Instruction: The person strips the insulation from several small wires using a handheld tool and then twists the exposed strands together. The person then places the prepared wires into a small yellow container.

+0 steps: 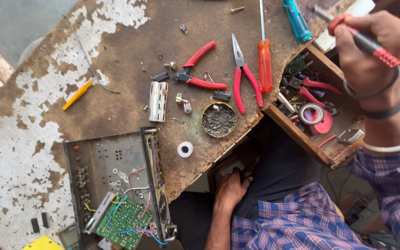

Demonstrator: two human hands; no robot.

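My right hand (pixel 371 51) is raised at the upper right, closed around a red-handled soldering iron (pixel 364 41) whose dark cord loops under the wrist. It hovers above an open wooden drawer (pixel 297 134) of tools. My left hand (pixel 230 190) reaches down under the table's front edge against a pale object (pixel 230 167); its fingertips are hidden. An open metal chassis (pixel 103 162) with a green circuit board (pixel 123 222) and coloured wires lies at the lower left of the worn table (pixel 116 55).
On the table lie red cutters (pixel 197 69), red long-nose pliers (pixel 244 78), an orange screwdriver (pixel 265 65), a blue-handled driver (pixel 297 21), a round tin of small parts (pixel 218 120), a solder spool (pixel 185 149), a metal heat sink (pixel 158 101) and a yellow tool (pixel 77 95). Tape rolls (pixel 312 114) sit in the drawer.
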